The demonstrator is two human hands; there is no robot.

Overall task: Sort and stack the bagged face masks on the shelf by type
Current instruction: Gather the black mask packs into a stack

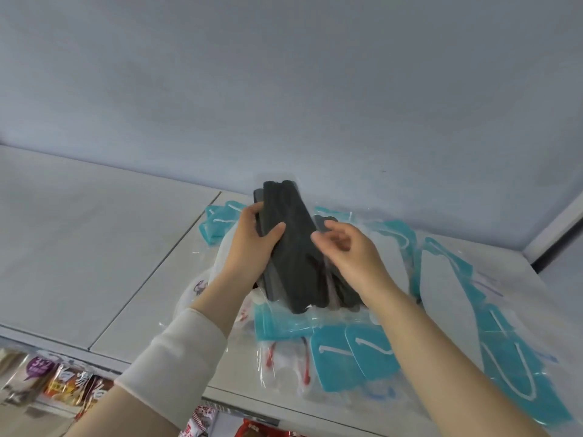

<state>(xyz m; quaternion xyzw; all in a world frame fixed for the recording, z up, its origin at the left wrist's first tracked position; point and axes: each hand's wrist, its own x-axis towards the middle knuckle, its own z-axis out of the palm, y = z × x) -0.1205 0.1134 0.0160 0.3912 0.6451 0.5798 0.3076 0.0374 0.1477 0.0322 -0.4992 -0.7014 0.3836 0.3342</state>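
Shelf (104, 263): left hand (252, 241) grips black masks (291, 247); right hand (344, 250) touching.

One head-worn wide-angle view looks forward and down, close over the shelf (94, 247), facing the wall (284, 74) across the frame's upper half

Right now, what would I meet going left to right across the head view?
Snack packets → left hand → black masks → right hand → white mask. Teal masks lie spread under and around the rest, so they are left out.
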